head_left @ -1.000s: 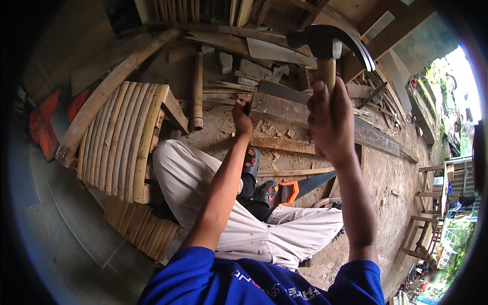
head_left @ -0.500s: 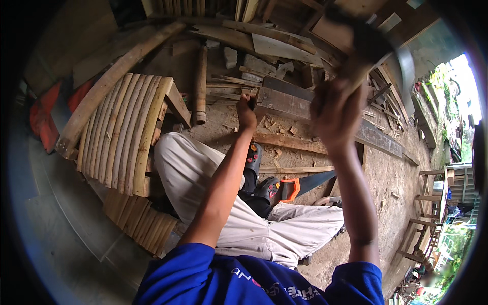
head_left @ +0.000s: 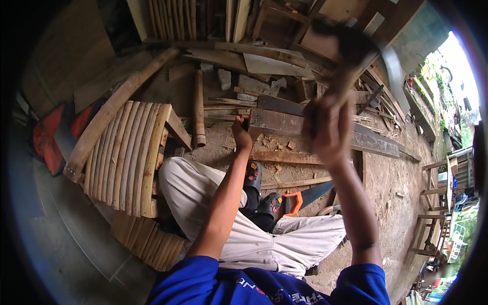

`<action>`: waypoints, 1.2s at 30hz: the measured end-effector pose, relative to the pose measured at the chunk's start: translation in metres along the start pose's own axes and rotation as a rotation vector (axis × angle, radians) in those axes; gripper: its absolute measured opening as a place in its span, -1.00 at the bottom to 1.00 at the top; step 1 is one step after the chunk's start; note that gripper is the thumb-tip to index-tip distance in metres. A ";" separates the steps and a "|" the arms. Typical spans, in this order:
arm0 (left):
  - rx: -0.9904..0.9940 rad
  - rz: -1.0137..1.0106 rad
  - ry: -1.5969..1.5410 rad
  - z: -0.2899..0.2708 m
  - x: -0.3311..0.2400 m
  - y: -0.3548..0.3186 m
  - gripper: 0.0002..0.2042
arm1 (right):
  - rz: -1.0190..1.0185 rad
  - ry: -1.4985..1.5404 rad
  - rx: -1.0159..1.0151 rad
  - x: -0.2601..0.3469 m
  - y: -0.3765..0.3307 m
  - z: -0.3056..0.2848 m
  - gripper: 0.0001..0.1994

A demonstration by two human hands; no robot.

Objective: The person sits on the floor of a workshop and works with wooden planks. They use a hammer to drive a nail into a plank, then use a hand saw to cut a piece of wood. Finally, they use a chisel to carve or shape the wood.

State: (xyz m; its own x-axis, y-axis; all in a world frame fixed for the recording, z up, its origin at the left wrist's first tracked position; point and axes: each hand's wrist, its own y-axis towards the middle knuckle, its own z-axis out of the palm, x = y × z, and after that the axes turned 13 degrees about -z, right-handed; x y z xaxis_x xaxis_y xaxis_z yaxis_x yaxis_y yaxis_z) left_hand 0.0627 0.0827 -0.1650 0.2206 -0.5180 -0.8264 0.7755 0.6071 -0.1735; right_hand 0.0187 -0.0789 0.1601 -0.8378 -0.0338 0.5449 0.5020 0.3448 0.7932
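My right hand (head_left: 328, 129) is wrapped round the wooden handle of an adze (head_left: 348, 71), raised above the beam. Its head is blurred, with a dark end to the left and a curved shiny blade to the right. In front of me lies a thick dark wooden beam (head_left: 277, 122), running off to the right behind my right hand. At the beam's left end my left hand (head_left: 242, 134) is closed against it, gripping the end. Part of its fingers is hidden by the hand itself.
A handsaw (head_left: 293, 202) with an orange handle lies by my dark clogs (head_left: 269, 204). Left of my knee stands a slatted wooden piece (head_left: 122, 157), with a long pole (head_left: 122, 109) leaning over it. Boards and offcuts (head_left: 274, 58) are heaped beyond; chips litter the dirt floor.
The whole view has tilted, so the scene sits lower in the picture. My right hand lifts the adze slightly relative to the beam. My left hand stays at the beam's end.
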 end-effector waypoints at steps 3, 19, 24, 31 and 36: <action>0.062 0.003 -0.061 -0.003 0.000 0.005 -0.58 | 0.164 -0.152 0.385 -0.013 -0.041 0.020 -0.67; -0.088 -0.007 -0.107 0.010 -0.013 0.002 -0.55 | 0.234 -0.119 0.225 -0.006 -0.037 0.027 -0.48; 0.091 -0.043 -0.228 0.002 -0.009 -0.001 -0.60 | 0.857 0.149 0.354 -0.020 -0.068 -0.033 -0.55; -0.030 -0.015 -0.134 0.006 -0.005 0.009 -0.59 | 0.302 0.452 -0.154 0.032 0.023 -0.045 -0.57; -0.074 0.007 0.005 0.013 -0.029 -0.004 -0.54 | 0.290 -0.191 0.279 -0.008 -0.057 0.028 -0.59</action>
State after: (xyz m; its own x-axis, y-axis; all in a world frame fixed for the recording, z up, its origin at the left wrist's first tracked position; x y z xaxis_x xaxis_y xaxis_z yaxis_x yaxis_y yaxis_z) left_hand 0.0611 0.0873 -0.1333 0.2223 -0.5107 -0.8305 0.7282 0.6534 -0.2069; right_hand -0.0092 -0.0722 0.1032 -0.7090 0.2667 0.6528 0.6667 0.5551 0.4973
